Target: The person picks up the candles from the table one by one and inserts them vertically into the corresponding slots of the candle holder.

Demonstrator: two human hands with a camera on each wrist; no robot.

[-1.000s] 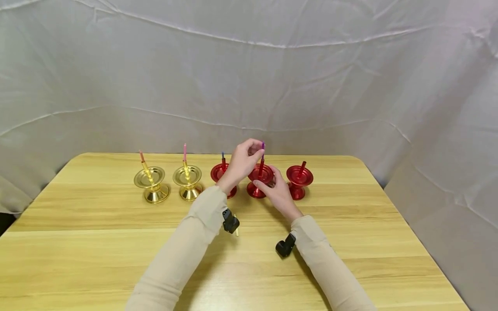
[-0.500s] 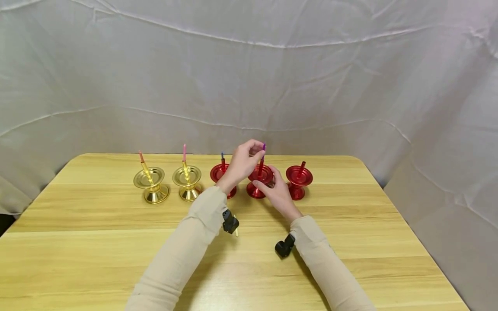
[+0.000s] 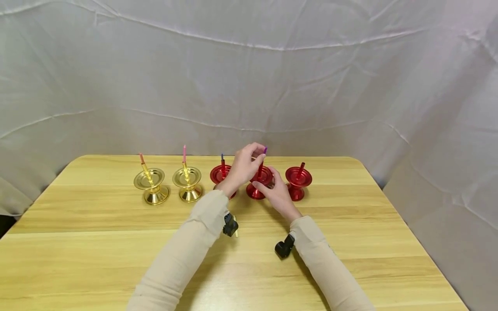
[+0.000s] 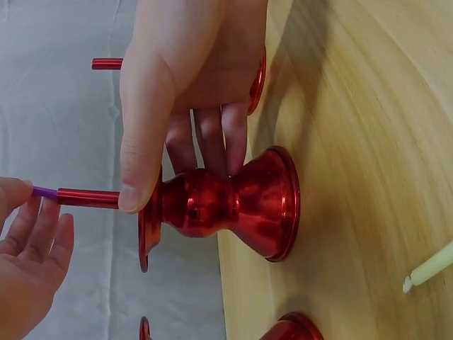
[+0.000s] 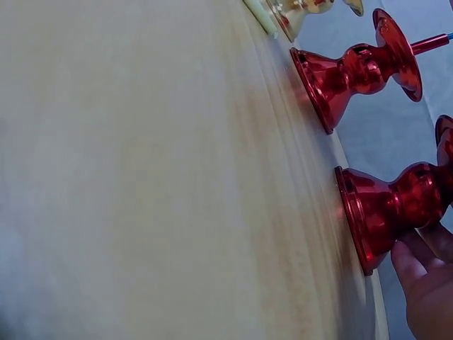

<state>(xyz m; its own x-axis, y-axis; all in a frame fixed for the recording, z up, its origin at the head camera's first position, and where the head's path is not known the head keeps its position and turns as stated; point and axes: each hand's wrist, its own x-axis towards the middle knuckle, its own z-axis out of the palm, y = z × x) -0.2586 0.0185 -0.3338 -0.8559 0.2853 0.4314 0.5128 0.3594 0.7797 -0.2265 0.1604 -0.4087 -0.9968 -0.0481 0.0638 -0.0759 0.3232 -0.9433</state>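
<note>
My left hand (image 3: 245, 166) pinches a thin purple candle (image 3: 266, 150) between thumb and fingertips. The candle's lower end (image 4: 45, 193) meets the top of the slim red tube (image 4: 88, 199) on a red metal candlestick (image 4: 198, 205). Around that candlestick my right hand (image 3: 278, 194) curls, its thumb on the dish and its fingers behind the stem. In the right wrist view my right hand (image 5: 432, 297) reaches the candlestick (image 5: 396, 205) near the waist above its base. The base stands on the wooden table.
A red candlestick (image 3: 298, 177) with a bare tube stands to the right. To the left, another red one (image 3: 218, 172) bears a blue candle. Two gold candlesticks (image 3: 156, 194) (image 3: 190, 193) carry pink and reddish candles. A pale candle (image 4: 432, 265) lies on the table (image 3: 330, 268).
My left hand has come down slightly and the purple candle sits lower, its upper end now tilted a little right. My right hand stays on the candlestick.
</note>
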